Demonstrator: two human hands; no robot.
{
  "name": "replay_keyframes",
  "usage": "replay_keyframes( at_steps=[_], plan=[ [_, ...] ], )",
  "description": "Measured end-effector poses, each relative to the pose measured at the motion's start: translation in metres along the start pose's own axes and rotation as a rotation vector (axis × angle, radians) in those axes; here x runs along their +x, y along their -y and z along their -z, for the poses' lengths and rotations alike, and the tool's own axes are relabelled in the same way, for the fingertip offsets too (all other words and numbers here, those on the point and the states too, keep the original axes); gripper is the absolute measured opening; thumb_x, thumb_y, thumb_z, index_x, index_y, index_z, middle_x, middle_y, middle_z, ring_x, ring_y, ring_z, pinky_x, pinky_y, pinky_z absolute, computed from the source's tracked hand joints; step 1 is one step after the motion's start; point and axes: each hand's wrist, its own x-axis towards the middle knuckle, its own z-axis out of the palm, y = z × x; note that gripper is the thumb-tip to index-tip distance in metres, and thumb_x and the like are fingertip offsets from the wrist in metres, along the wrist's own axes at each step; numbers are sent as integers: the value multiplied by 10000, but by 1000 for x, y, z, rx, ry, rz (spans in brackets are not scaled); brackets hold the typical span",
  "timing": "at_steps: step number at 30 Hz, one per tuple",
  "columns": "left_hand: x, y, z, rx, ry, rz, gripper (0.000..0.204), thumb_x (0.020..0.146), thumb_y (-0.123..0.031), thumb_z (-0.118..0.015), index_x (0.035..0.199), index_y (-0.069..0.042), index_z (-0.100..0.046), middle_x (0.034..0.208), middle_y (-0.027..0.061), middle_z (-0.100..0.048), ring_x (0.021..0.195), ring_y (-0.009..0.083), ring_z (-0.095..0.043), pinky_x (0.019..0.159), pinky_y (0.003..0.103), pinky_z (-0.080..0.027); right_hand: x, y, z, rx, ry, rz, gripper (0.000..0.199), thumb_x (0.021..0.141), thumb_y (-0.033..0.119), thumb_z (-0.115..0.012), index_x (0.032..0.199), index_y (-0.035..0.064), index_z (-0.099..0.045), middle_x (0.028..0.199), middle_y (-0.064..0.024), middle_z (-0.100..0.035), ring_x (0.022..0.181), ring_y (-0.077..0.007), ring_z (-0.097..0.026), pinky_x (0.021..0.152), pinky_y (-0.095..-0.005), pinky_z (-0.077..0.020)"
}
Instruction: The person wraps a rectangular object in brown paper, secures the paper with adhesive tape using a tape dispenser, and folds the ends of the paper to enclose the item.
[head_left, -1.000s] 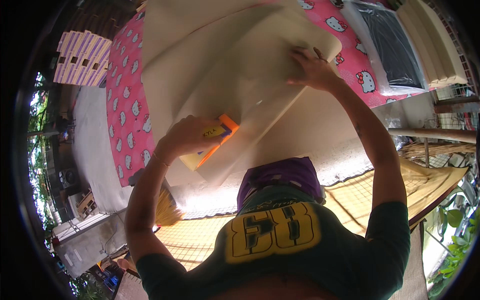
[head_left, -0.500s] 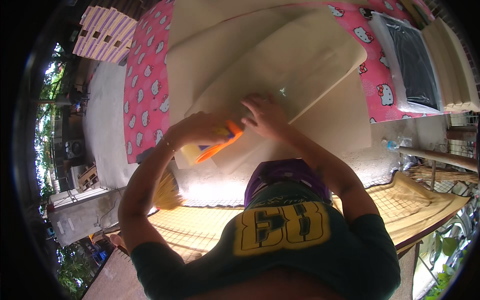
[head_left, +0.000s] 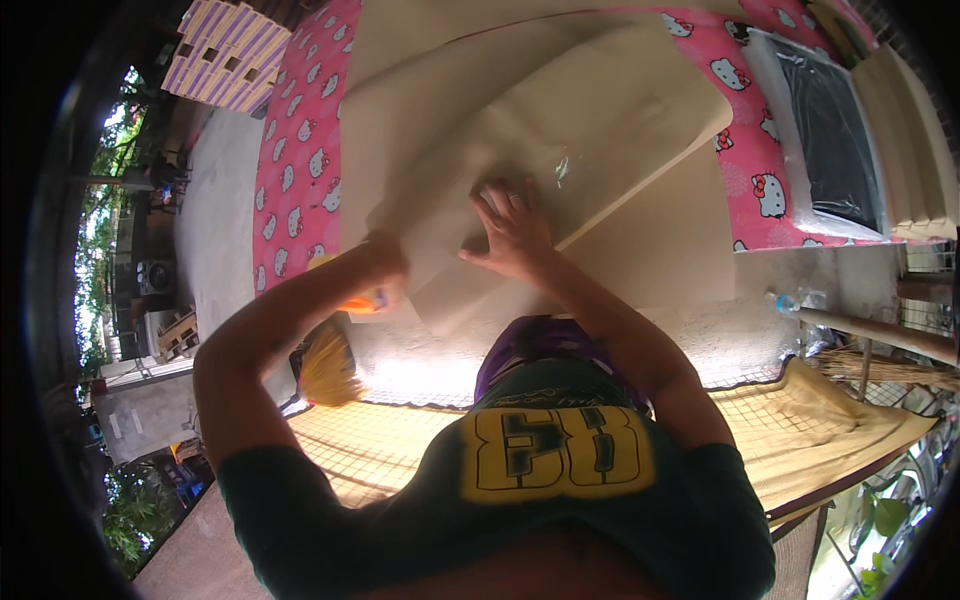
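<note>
Large cream sheets (head_left: 590, 130) lie stacked on a pink patterned cloth (head_left: 300, 170). My right hand (head_left: 510, 225) presses flat with spread fingers on the top sheet near its lower edge. My left hand (head_left: 375, 265) is at the sheet's lower left corner, closed around an orange and yellow tool (head_left: 362, 302) that is mostly hidden under the hand and blurred. The sheet's front corner (head_left: 450, 310) points toward my body.
A black panel on white backing (head_left: 830, 130) lies at the right beside a stack of cream boards (head_left: 915, 140). A straw broom (head_left: 325, 365) lies near my left elbow. Purple-and-cream boxes (head_left: 235, 50) sit at the upper left. A woven mat (head_left: 800, 420) lies below.
My right hand has come back from the far part of the sheet and now presses flat near its lower edge. My left hand with the tool moved left and down to the corner.
</note>
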Motion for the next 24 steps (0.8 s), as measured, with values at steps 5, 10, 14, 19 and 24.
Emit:
replay_keyframes(
  at_steps=[5,10,14,19,24],
  plan=[
    [-26,51,-152,-632,-32,356,542,676,-501,-736,1070,-130,-738,1040,111,-734,940,245,-708,796,401,-549,-2,17,-4,-68,79,69,885,830,633,-600,1462,47,-397,1509,-208,-354,1353,-325,-432,1164,-673,-78],
    [-64,62,-139,-1157,-855,431,354,952,-420,-562,1235,-225,-648,866,89,-715,751,276,-699,675,383,-549,-15,46,-30,-190,330,386,806,951,641,-396,1510,65,-334,1594,-183,-249,1495,-279,-210,1191,-642,-27],
    [-74,41,-74,-1184,-1411,319,449,997,-330,-572,1358,-64,-570,939,149,-726,747,146,-694,636,260,-522,-21,76,-25,-184,539,667,753,947,598,-455,1466,54,-420,1539,-156,-380,1474,-260,-276,1204,-586,-91],
    [-12,-2,-23,-1373,-1914,-202,485,1025,-252,-494,1420,30,-479,1165,176,-683,866,134,-618,751,276,-514,-33,41,17,421,-53,188,367,901,239,-690,1198,51,-586,1153,-130,-610,1192,-332,-530,1078,-507,-352],
    [35,-63,-31,-1270,-2091,-365,500,984,-196,-431,1359,131,-478,1133,304,-656,955,338,-694,816,370,-551,-65,-39,39,372,-686,-739,710,874,355,-706,1411,33,-372,1383,-256,-402,1318,-430,-370,1103,-503,-311]
  ],
)
